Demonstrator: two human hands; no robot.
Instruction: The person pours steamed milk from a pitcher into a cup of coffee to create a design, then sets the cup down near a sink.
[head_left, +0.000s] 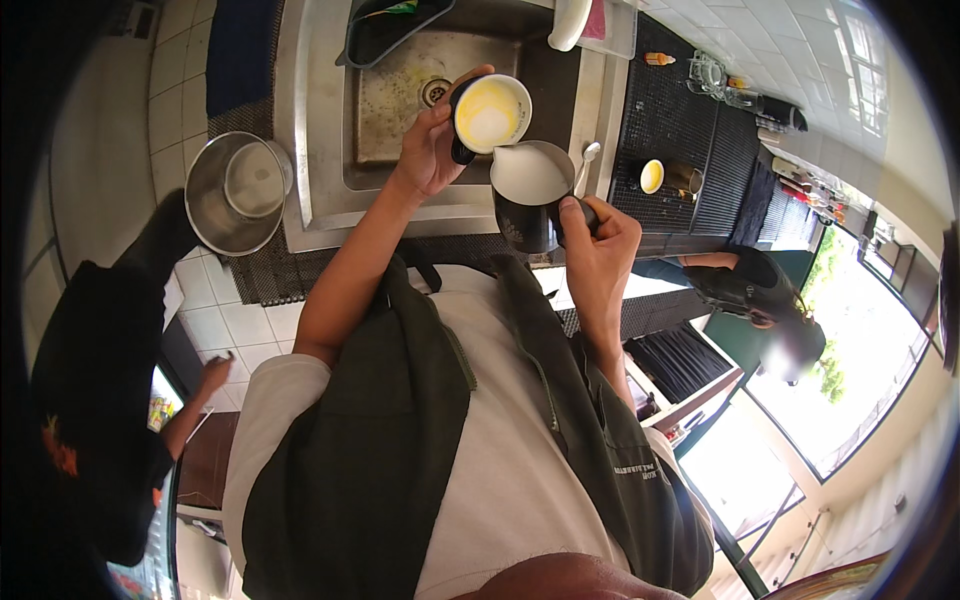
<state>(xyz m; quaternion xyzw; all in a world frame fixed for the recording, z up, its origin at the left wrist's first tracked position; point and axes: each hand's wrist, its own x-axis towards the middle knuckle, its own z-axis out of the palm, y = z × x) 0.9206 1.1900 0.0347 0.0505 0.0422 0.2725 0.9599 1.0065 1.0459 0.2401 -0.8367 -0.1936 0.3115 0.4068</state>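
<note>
My left hand (431, 154) holds a cup (491, 114), dark outside and white inside, over the sink (405, 97). A yellow liquid with a white patch lies in it. Gripped by its handle in my right hand (606, 244) is a dark milk-frothing pitcher (525, 217) with white liquid inside. Its spout is at the cup's lower rim; whether they touch, I cannot tell. No falling stream can be made out. A metal spoon (590, 154) rests on the sink's right edge, just beyond the pitcher.
A large steel pot (238, 244) stands left of the sink; a dark plastic basin (390, 52) sits at its far corner. On the black mat (634, 146) at right are a small cup of yellow liquid (652, 177) and a glass (686, 180). One person (97, 360) is at left, another (739, 281) at right.
</note>
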